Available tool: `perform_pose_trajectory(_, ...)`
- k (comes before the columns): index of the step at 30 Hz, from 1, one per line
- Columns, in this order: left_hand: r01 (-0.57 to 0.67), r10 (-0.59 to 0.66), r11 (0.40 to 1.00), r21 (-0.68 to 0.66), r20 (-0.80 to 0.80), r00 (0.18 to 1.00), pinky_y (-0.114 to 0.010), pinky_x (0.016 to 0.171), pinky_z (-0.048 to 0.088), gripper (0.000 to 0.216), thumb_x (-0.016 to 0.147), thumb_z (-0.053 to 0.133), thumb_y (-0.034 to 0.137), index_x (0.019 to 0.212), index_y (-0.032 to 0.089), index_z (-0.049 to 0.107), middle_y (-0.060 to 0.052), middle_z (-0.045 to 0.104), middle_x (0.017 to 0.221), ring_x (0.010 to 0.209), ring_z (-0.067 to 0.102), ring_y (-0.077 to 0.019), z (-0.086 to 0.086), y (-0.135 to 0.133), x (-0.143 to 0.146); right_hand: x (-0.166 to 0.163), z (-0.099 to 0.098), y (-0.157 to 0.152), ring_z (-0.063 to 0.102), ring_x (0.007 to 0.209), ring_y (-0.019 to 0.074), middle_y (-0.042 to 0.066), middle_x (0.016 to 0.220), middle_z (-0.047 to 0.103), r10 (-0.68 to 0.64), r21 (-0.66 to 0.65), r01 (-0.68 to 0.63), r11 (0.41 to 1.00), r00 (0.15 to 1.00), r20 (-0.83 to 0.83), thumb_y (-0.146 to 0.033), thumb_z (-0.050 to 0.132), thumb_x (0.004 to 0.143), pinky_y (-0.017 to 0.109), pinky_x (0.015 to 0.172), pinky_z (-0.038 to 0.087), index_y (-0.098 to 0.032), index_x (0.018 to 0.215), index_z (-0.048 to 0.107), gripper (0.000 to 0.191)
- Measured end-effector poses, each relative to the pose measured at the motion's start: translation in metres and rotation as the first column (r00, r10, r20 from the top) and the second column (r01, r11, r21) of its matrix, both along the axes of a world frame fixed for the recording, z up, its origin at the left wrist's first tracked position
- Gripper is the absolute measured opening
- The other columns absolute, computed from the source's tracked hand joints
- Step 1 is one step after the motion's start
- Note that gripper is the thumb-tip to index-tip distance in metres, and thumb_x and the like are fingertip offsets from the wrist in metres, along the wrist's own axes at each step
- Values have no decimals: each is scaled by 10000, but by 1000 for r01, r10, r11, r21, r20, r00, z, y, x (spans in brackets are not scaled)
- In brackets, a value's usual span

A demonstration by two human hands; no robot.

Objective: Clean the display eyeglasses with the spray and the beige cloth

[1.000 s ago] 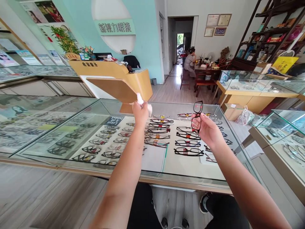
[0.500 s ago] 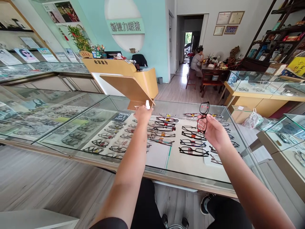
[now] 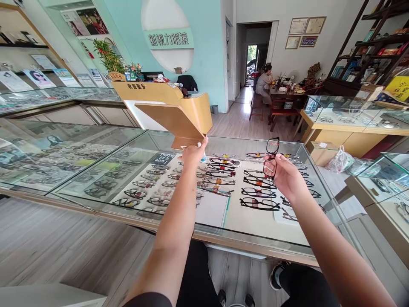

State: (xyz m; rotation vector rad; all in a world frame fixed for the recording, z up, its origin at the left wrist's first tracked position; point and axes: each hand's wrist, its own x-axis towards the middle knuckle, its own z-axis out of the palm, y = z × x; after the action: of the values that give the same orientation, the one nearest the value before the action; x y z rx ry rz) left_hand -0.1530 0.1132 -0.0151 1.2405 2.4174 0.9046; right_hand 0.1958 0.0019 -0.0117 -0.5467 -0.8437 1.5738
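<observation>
My left hand (image 3: 192, 154) reaches over the glass counter, closed around a small white bottle (image 3: 203, 158), mostly hidden by the fingers. Right behind that hand is an open brown box (image 3: 169, 121), its lid tilted up. In my right hand (image 3: 288, 174) is a pair of black-framed glasses (image 3: 270, 169), pinched between thumb and fingers and turned upright above the counter. Rows of glasses (image 3: 259, 204) lie under the glass below both hands, with a white card (image 3: 211, 209) among them.
The glass display counter (image 3: 252, 236) spans the space before me. Beyond it stand a yellow reception desk (image 3: 194, 108) and a dark wooden table (image 3: 286, 91) where a person (image 3: 263, 81) sits. More display cases stand at right; plastic bags (image 3: 339, 160) lie on the floor.
The white bottle has dropped from above my left hand to beside its fingers, and the thumb side now points up at the box. My right hand with the glasses has barely moved.
</observation>
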Motion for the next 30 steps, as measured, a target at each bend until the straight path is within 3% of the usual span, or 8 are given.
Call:
perform_pose_trajectory(3, -161, 156, 959, 233, 42, 987, -741, 1197, 281, 778, 961, 429, 864, 1110, 157, 718, -331, 627, 1477, 1450, 513, -534, 14, -11, 6, 1, 1, 1, 719, 833, 151, 27, 1038, 800, -6, 0, 6, 1000, 1000, -7, -311, 914, 849, 278, 760, 599, -258, 890, 723, 202)
perform_pose_trajectory(6, -188, 220, 826, 531, 3, 976, -661, 1202, 312, 535, 1058, 465, 661, 1163, 192, 700, -232, 689, 1386, 1404, 562, -430, 31, -30, 14, 3, 2, 3, 720, 835, 147, 35, 1035, 804, -5, -1, 5, 1000, 999, -32, -296, 917, 839, 264, 759, 604, -248, 882, 728, 199)
perform_pose_trajectory(9, -27, 118, 617, 786, -59, 991, -548, 1193, 348, 225, 1050, 542, 369, 1097, 217, 701, -124, 756, 1239, 1274, 631, -326, 45, -49, 26, 5, 3, 4, 718, 825, 144, 39, 1029, 809, -14, 10, 15, 1000, 998, -58, -298, 922, 835, 258, 759, 610, -241, 873, 727, 207)
perform_pose_trajectory(12, 139, -158, 471, 871, -71, 985, -384, 1002, 477, 160, 984, 582, 262, 1072, 212, 706, -81, 742, 1136, 1075, 663, -248, 50, -61, 44, 7, 4, 5, 721, 829, 144, 43, 1031, 814, -12, 19, 14, 1000, 997, -79, -298, 915, 846, 258, 759, 610, -236, 876, 729, 199)
perform_pose_trajectory(15, 237, -487, 489, 840, 37, 873, -306, 761, 472, 168, 946, 636, 262, 1086, 223, 721, -34, 704, 1006, 831, 615, -189, 45, -68, 71, 6, 5, 5, 722, 820, 146, 34, 1024, 819, -4, 11, 5, 1000, 994, -112, -278, 906, 847, 265, 753, 609, -245, 888, 735, 179)
perform_pose_trajectory(19, 331, -810, 477, 814, 261, 525, -273, 711, 481, 377, 893, 785, 348, 1247, 259, 688, -15, 668, 989, 803, 607, -169, 29, -77, 113, 5, 7, 4, 721, 831, 151, 19, 1018, 823, 53, -15, -56, 998, 988, -148, -303, 884, 875, 291, 796, 624, -248, 855, 718, 175)
perform_pose_trajectory(23, 397, -877, 481, 782, 425, 226, -275, 748, 521, 692, 857, 873, 382, 1474, 291, 575, -22, 711, 1048, 835, 647, -164, 15, -88, 141, 7, 6, 4, 758, 958, 174, 0, 1001, 829, 103, -49, -113, 992, 980, -170, -331, 853, 911, 316, 854, 640, -248, 900, 731, 147)
perform_pose_trajectory(30, 455, -876, 469, 757, 463, 134, -331, 918, 576, 1044, 855, 900, 360, 1709, 294, 302, -71, 759, 1240, 1034, 725, -210, 4, -91, 155, 13, 7, 6, 782, 1018, 184, 15, 996, 825, 105, -17, -109, 994, 981, -164, -362, 815, 934, 279, 778, 617, -241, 980, 749, 145)
